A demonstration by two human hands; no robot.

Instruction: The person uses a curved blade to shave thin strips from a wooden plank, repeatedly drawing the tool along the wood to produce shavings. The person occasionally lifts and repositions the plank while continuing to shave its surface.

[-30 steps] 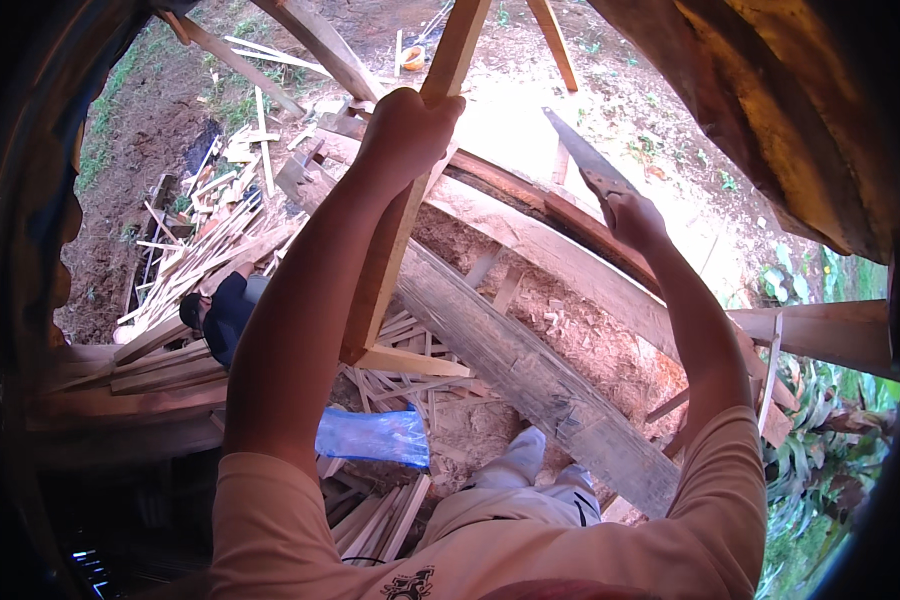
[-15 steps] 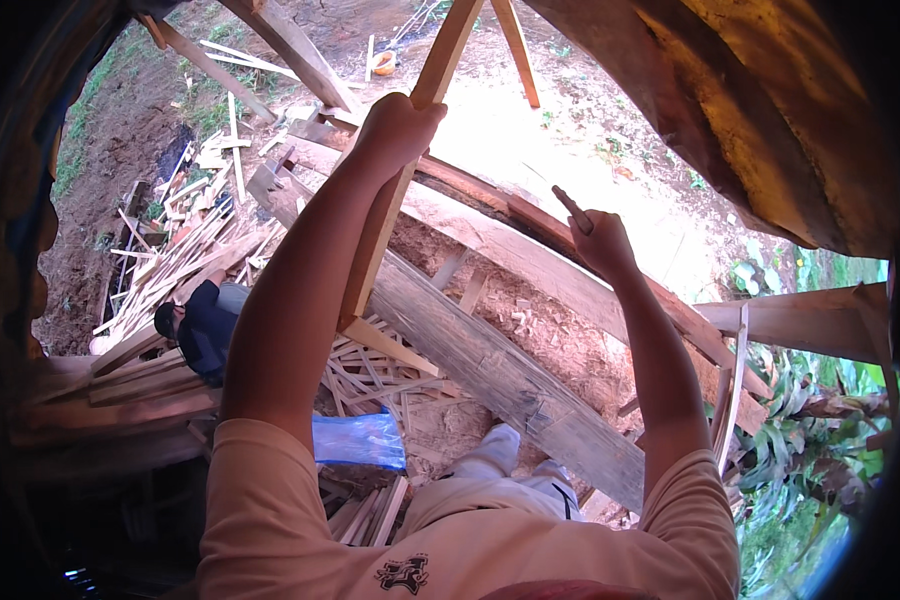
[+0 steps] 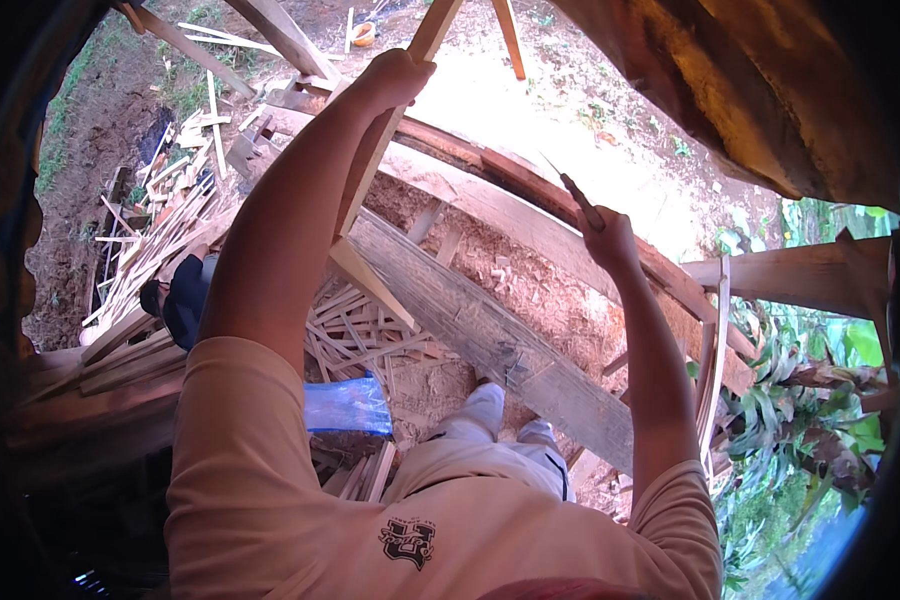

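High up in the view, my left hand [image 3: 398, 76] is wrapped round a long wooden batten [image 3: 368, 165]. The batten slants from the top edge down along my forearm, and its lower part is partly hidden behind that arm. My right hand [image 3: 610, 240] is closed on a slender brown-handled tool [image 3: 580, 198], raised over the bright ground. A thin pale tip points up and left from the tool, washed out by glare, so its exact kind cannot be told. Tool and batten are well apart.
A thick grey plank [image 3: 450, 300] crosses in front of my legs. Wood offcuts [image 3: 170, 220] are heaped at left, near a person in dark clothing [image 3: 182, 300]. A blue plastic sheet [image 3: 348, 405] lies by my left side. Rusty roofing sheet [image 3: 730, 90] hangs at upper right.
The whole view has shifted, moving the surroundings left and upward. Both hands keep their grips; the right-hand tool is tilted slightly differently, with more of its thin tip showing.
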